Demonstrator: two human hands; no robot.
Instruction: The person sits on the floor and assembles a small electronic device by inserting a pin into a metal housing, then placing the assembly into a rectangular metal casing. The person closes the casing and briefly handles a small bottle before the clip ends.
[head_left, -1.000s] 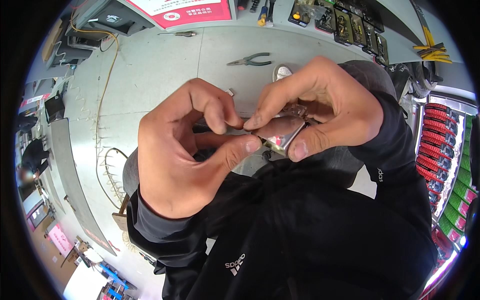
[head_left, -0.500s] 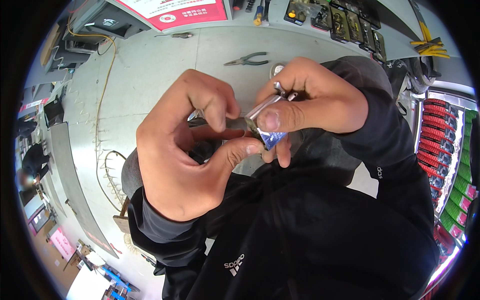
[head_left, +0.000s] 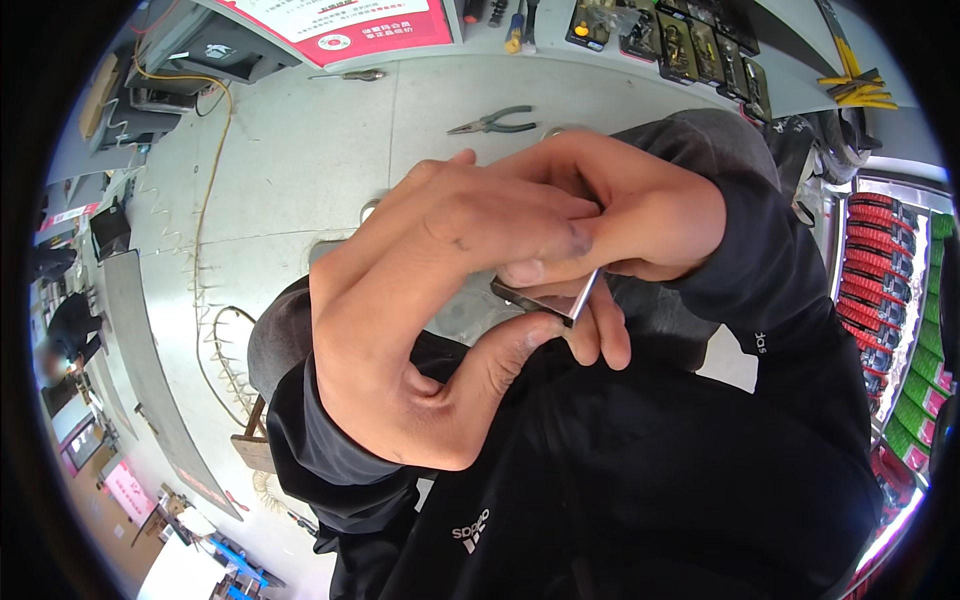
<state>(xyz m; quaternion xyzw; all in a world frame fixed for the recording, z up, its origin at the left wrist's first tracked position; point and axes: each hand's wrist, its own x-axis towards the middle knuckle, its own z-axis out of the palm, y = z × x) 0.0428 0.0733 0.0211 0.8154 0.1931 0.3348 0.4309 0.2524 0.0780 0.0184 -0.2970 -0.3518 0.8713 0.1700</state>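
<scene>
Between my hands is a small rectangular metal block with a mirror-like face and a dark edge. My right hand grips it, the thumb lying along its upper side and two fingers showing beneath. My left hand curves around from the left, its thumb at the block's lower edge. The left fingers reach across to the right hand and hide the block's far end. Both hands are closed, above my lap.
Long-nose pliers and a screwdriver lie on the pale floor beyond my hands. Boxed small parts line the far right shelf. Red coiled cables hang at the right. A yellow hose trails along the left; another person is farther off.
My left hand has moved right, and its fingers have swung over the right hand's. The block has turned, now showing a mirror-like face, and its small metal end piece is hidden.
</scene>
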